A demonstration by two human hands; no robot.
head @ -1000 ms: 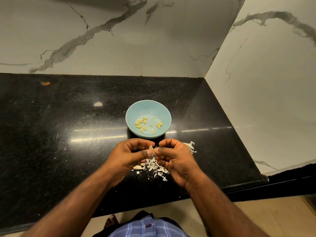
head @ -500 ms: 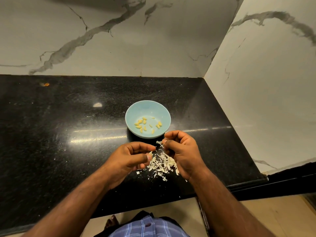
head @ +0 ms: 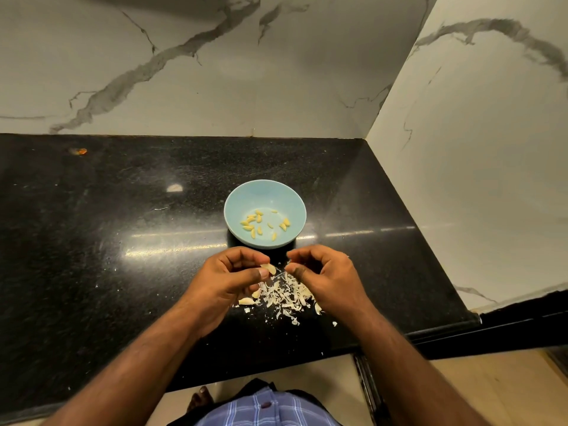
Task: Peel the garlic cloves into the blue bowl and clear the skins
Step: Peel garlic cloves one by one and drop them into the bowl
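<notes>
Left hand [head: 226, 279] pinches a pale garlic clove [head: 269, 268]; right hand [head: 325, 275], fingertips pressed together, hovers above papery white skins [head: 284, 295] near the round blue bowl [head: 242, 198].

A pale blue bowl [head: 265, 195] is holding yellow cloves [head: 259, 224]. A black speckled counter [head: 92, 241] is lying beneath off-white skins [head: 284, 295]. White walls [head: 184, 72] are showing grey marble veins. A blue and white checked shirt [head: 270, 408] is showing at the bottom edge.
</notes>
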